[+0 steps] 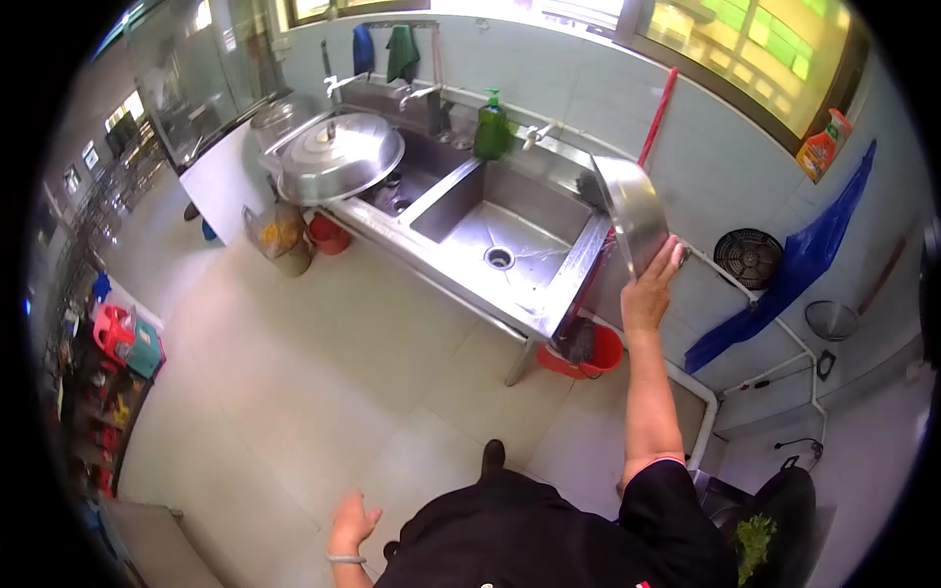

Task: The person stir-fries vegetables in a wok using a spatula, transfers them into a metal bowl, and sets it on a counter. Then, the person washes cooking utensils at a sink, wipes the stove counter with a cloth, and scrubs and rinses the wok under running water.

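My right hand [651,288] reaches forward at the right end of the sink unit. Its fingers are closed on a stainless steel basin [637,211], which is tilted onto its side; part of the grip is hidden. Beside it is the right sink bowl [534,220], wet, with a round drain at its bottom. Down near my body, my left hand [353,522] hangs over the floor, fingers apart and holding nothing.
A large metal lid [341,155] covers part of the left sink. A green pump bottle [490,127] stands between the sinks. A red bucket [600,355] is under the right end. A bin [284,243] and small red bucket [328,235] stand at the left.
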A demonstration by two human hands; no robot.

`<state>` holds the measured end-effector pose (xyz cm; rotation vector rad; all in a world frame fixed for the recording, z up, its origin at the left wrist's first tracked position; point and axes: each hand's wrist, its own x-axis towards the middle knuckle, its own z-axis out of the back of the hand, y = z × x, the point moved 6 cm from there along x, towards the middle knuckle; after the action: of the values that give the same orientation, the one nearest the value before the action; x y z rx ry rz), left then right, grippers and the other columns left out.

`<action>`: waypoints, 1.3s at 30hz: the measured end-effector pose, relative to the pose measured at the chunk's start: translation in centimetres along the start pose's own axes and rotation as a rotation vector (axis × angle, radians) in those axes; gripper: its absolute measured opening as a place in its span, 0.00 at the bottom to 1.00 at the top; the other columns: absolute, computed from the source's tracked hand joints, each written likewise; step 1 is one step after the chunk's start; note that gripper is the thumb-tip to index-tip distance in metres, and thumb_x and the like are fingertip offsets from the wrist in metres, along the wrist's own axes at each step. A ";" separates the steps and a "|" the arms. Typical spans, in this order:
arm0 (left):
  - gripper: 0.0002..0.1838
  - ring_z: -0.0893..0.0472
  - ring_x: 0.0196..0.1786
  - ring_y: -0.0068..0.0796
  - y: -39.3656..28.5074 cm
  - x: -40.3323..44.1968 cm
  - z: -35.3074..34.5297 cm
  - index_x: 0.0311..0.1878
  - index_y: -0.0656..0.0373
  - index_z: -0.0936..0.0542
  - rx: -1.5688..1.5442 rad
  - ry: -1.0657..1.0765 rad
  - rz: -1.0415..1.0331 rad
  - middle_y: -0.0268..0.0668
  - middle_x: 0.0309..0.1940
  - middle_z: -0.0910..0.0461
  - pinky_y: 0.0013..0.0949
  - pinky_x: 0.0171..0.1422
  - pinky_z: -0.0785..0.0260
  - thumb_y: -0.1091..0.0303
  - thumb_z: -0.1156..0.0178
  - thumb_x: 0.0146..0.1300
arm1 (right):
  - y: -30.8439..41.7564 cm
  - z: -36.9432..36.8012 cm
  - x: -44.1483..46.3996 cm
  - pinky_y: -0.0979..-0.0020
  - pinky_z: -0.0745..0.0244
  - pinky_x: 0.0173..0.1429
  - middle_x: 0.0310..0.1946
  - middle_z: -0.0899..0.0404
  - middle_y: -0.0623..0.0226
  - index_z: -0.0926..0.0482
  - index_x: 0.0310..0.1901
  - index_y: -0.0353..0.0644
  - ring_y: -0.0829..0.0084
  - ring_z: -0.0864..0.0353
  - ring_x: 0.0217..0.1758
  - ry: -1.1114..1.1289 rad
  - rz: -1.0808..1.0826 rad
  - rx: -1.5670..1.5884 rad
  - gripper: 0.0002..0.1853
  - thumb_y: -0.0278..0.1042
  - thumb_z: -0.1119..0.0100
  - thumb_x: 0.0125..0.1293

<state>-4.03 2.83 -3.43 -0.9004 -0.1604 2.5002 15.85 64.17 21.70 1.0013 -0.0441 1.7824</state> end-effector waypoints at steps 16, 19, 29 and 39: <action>0.25 0.20 0.52 0.41 -29.6 1.5 5.9 0.60 0.68 0.28 -1.100 0.726 -0.336 0.46 0.52 0.21 0.41 0.55 0.25 0.60 0.42 0.66 | -3.3 2.5 -30.8 0.58 0.14 0.38 0.40 0.20 0.56 0.26 0.52 0.30 0.64 0.16 0.43 0.549 -1.301 1.385 0.19 0.24 0.47 0.57; 0.24 0.16 0.45 0.39 -30.4 2.4 1.6 0.57 0.66 0.26 -1.091 1.020 -0.220 0.41 0.47 0.19 0.42 0.47 0.22 0.62 0.37 0.60 | -2.7 8.9 -36.6 0.63 0.13 0.32 0.38 0.19 0.56 0.33 0.60 0.34 0.64 0.14 0.35 0.637 -1.333 1.382 0.24 0.29 0.48 0.61; 0.22 0.23 0.55 0.41 -33.6 -8.5 -9.0 0.50 0.67 0.25 -0.737 1.380 -0.191 0.42 0.48 0.22 0.47 0.65 0.32 0.76 0.47 0.48 | -7.5 41.2 -43.8 0.69 0.24 0.53 0.63 0.32 0.50 0.37 0.68 0.39 0.66 0.19 0.45 -0.273 -0.810 0.201 0.33 0.50 0.41 0.69; 0.25 0.22 0.58 0.42 -39.6 -22.8 -15.4 0.57 0.64 0.28 -0.947 1.461 -0.372 0.44 0.52 0.21 0.49 0.58 0.28 0.71 0.46 0.53 | -19.8 62.7 -59.3 0.56 0.25 0.52 0.47 0.22 0.52 0.25 0.56 0.38 0.50 0.21 0.47 -0.358 -1.072 -0.638 0.18 0.34 0.42 0.66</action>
<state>36.59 26.18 8.01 -2.4535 -0.8840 0.8443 75.68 -0.92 16.37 0.6428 -0.2353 0.5307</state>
